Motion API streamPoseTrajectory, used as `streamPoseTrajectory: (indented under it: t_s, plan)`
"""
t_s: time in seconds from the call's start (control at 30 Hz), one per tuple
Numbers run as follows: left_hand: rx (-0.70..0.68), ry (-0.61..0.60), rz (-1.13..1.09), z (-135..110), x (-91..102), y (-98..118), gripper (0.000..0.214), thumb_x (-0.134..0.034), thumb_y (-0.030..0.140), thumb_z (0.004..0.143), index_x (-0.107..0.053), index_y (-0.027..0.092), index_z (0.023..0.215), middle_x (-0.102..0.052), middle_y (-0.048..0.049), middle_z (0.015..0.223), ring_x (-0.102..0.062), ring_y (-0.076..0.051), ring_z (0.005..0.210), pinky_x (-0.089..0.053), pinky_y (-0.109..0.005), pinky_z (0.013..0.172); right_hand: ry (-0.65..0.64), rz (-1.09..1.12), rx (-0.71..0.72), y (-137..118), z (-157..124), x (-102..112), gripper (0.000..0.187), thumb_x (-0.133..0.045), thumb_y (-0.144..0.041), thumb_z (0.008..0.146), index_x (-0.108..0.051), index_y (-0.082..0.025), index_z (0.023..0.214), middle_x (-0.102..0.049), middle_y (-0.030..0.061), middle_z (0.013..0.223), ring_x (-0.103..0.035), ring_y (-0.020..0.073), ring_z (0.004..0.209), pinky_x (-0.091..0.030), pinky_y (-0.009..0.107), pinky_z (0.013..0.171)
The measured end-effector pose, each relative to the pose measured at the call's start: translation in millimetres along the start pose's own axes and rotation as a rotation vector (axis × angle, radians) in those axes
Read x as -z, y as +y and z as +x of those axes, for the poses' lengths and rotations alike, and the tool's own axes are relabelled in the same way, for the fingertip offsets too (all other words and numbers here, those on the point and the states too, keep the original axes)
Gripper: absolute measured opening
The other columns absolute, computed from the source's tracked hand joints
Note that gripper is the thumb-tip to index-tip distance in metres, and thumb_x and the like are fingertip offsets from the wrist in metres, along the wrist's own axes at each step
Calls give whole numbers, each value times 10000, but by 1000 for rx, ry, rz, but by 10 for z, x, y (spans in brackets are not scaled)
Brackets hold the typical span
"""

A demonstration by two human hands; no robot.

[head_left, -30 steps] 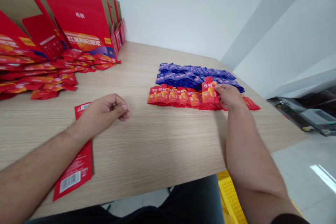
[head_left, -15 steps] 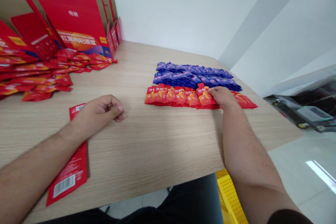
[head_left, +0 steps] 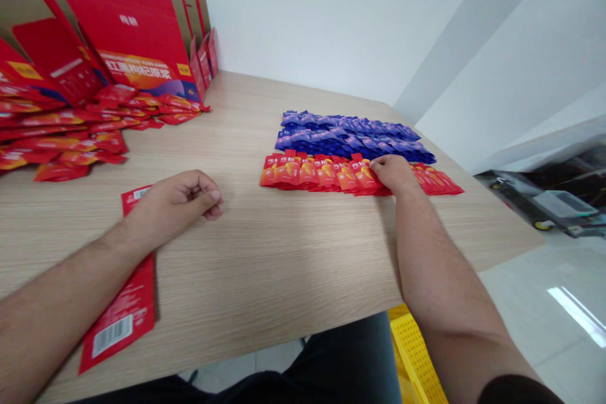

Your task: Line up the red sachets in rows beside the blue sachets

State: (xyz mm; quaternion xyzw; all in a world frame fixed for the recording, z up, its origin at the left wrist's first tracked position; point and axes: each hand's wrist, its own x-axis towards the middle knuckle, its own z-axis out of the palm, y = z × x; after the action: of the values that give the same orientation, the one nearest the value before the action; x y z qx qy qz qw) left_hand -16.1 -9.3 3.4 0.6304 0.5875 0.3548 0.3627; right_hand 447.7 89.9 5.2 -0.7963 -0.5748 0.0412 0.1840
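Note:
My right hand (head_left: 394,173) pinches the right edge of a red pouch (head_left: 363,172) with a yellow-orange print, which lies against the front row of red pouches (head_left: 324,172). Its fingertips are partly hidden behind the thumb. Behind that row, and touching it, lie rows of blue-purple pouches (head_left: 326,136). My left hand (head_left: 192,202) rests with its fingers curled and the thumb against them, nothing showing in it. Under the left wrist and forearm lies a flat red carton (head_left: 135,303) with a barcode, partly covered by the arm.
At the left back, red printed cardboard boxes (head_left: 127,19) stand open on the wooden table (head_left: 265,252), with a heap of red pouches (head_left: 71,132) before them. A yellow crate (head_left: 416,353) is below the table edge. At right stands a black cart (head_left: 558,202).
My right hand has shifted slightly left, and the red pouch in it has come down lower onto the row. The left hand has stayed nearly still.

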Motion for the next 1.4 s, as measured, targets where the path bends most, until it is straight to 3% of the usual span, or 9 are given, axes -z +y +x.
streamPoseTrajectory:
  t_s: [0.17,0.3,0.5,0.6,0.77,0.93,1.03,1.17,1.4]
  plan:
    - [12,9,-8,-1,8,-2,353,-764,569,708,-647,243,776,-777,-37,676,-713,-214,645,-572,-332,674,67,-39,50,7,-12,25,272,-621,-246,950,-865,-149,1023,-832,157,1049,-761,307,1047,-540,350,918]
    - [-2,23,10,-4,31,6,341,-744,558,723,-642,239,785,-766,-28,666,-711,-206,638,-558,-318,665,252,61,88,-21,-56,70,285,-594,-281,951,-829,-142,1030,-820,168,1050,-740,299,1001,-546,373,916]
    - [-62,163,8,14,106,10,140,-670,371,809,-623,241,792,-698,8,606,-653,-174,572,-502,-291,626,422,263,293,-391,-389,144,288,-576,-338,965,-781,-165,1069,-783,115,986,-700,265,886,-544,407,895]
    - [-88,236,-49,53,129,-21,104,-668,308,820,-602,250,764,-648,18,585,-601,-165,527,-472,-288,571,315,322,484,-766,-742,90,249,-595,-327,970,-782,-193,1066,-776,98,975,-704,261,897,-553,407,894]
    - [-83,309,-115,163,195,-151,106,-660,309,822,-576,248,803,-620,27,639,-551,-150,496,-441,-280,519,-140,334,1070,-1468,-1654,-134,255,-624,-210,974,-766,-192,1185,-763,118,1097,-699,264,1031,-574,415,945]
    - [-78,332,416,236,428,-248,182,-641,412,877,-664,232,879,-735,-57,827,-700,-234,787,-529,-323,734,-371,227,1537,-2038,-2553,-342,308,-689,-235,996,-727,-157,1292,-718,151,1296,-626,273,1219,-521,435,1094]
    - [113,233,810,242,590,-278,454,-609,601,908,-722,217,1123,-787,-146,1026,-741,-360,1040,-551,-413,883,-381,180,1595,-2287,-2849,-463,423,-719,-361,1004,-690,-195,1392,-635,150,1456,-562,315,1307,-520,481,1095]
    - [281,93,950,211,687,-325,911,-531,845,852,-604,169,1457,-702,-269,1347,-670,-478,1270,-539,-509,994,-346,98,1549,-2462,-3001,-570,483,-678,-515,1018,-667,-312,1457,-535,117,1578,-477,391,1396,-526,572,1059]
    - [248,-30,935,203,566,-387,1017,-714,757,753,-524,211,1589,-559,-290,1503,-707,-503,1176,-549,-545,990,-339,-19,1473,-2319,-2878,-456,365,-657,-518,1031,-721,-223,1236,-653,133,1367,-586,367,1193,-578,548,935]
